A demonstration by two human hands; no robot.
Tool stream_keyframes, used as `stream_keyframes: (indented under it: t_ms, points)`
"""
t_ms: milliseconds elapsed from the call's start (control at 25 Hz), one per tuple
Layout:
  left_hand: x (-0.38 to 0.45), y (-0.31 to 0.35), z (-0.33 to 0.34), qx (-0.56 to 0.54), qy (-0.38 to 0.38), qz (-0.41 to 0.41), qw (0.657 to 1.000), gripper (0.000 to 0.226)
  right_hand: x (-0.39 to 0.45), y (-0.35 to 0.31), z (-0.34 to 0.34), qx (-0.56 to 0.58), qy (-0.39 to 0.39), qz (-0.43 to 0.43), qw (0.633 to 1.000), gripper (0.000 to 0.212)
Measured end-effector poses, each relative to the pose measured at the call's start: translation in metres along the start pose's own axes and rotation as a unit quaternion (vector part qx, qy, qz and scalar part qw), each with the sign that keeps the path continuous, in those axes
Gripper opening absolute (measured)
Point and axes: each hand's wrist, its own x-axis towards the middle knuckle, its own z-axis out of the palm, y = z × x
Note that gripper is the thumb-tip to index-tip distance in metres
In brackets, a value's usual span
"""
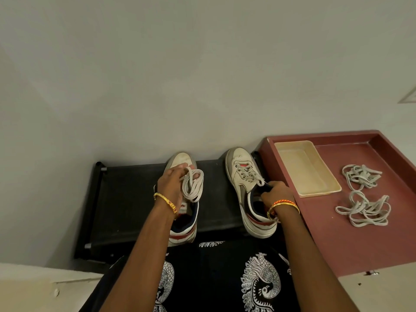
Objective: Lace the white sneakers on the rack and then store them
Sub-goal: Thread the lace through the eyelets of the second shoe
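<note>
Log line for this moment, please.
left hand: holds coiled lace over left sneaker | right hand: grips right sneaker collar | right sneaker: laced | both on rack

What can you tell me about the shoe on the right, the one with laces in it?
The right sneaker is white and scuffed, with a grey toe edge, a red and navy side stripe and a dark lining. Grey-white laces cross its upper eyelets. It stands upright on the black rack, toe to the wall. The right hand grips its tongue area.
</note>
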Motion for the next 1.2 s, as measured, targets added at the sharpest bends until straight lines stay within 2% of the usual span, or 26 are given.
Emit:
stream_keyframes:
  t_ms: [80, 120, 200, 240, 400, 480, 560, 600, 680, 760, 840, 960, 1040, 1120, 1200]
  points:
    - [0.002, -0.002, 0.009, 0.023, 0.002, 0.034, 0.999, 0.009, -0.003, -0.023, -0.003, 0.068, 0.074, -0.075, 0.992, 0.034]
    - [0.003, -0.001, 0.014, 0.041, -0.005, 0.049, 0.998, 0.01, -0.006, -0.04, -0.004, 0.139, 0.095, -0.119, 0.979, 0.033]
    - [0.002, 0.002, 0.025, 0.099, -0.03, 0.081, 0.991, 0.009, -0.013, -0.076, -0.004, 0.267, 0.052, -0.177, 0.946, 0.028]
    - [0.002, 0.006, 0.029, 0.146, -0.043, 0.11, 0.982, 0.008, -0.015, -0.09, -0.001, 0.29, 0.025, -0.198, 0.936, 0.028]
    - [0.008, 0.034, 0.048, 0.362, -0.053, 0.216, 0.905, 0.018, -0.009, -0.122, 0.005, 0.322, -0.024, -0.254, 0.912, 0.03]
    - [0.01, 0.054, 0.062, 0.398, -0.046, 0.234, 0.886, 0.033, -0.004, -0.129, 0.002, 0.424, -0.089, -0.246, 0.867, 0.027]
    - [0.014, 0.071, 0.069, 0.412, -0.04, 0.227, 0.882, 0.043, -0.002, -0.132, 0.0, 0.508, -0.156, -0.205, 0.822, 0.02]
    - [0.015, 0.078, 0.068, 0.419, -0.046, 0.206, 0.883, 0.043, -0.001, -0.131, 0.0, 0.505, -0.167, -0.194, 0.824, 0.017]
    - [0.015, 0.085, 0.06, 0.412, -0.074, 0.12, 0.9, 0.034, 0.003, -0.125, 0.003, 0.415, -0.137, -0.21, 0.874, 0.015]
    - [0.011, 0.08, 0.046, 0.403, -0.107, 0.05, 0.908, 0.016, 0.003, -0.121, 0.0, 0.292, -0.095, -0.246, 0.919, 0.016]
    - [0.013, 0.072, 0.037, 0.382, -0.142, 0.043, 0.912, 0.011, 0.0, -0.121, -0.013, 0.184, -0.039, -0.273, 0.943, 0.017]
    - [0.019, 0.075, 0.028, 0.342, -0.183, 0.069, 0.919, 0.01, -0.003, -0.124, -0.03, 0.125, 0.02, -0.305, 0.944, 0.016]
    - [0.025, 0.074, 0.021, 0.374, -0.177, 0.086, 0.906, 0.009, 0.002, -0.124, -0.015, 0.133, -0.027, -0.305, 0.943, 0.011]
    - [0.037, 0.062, 0.01, 0.388, -0.137, 0.087, 0.907, 0.012, 0.007, -0.122, 0.016, 0.194, -0.132, -0.283, 0.93, 0.003]
    - [0.046, 0.045, 0.0, 0.381, -0.082, 0.092, 0.916, 0.011, 0.014, -0.118, 0.042, 0.233, -0.199, -0.273, 0.912, 0.013]
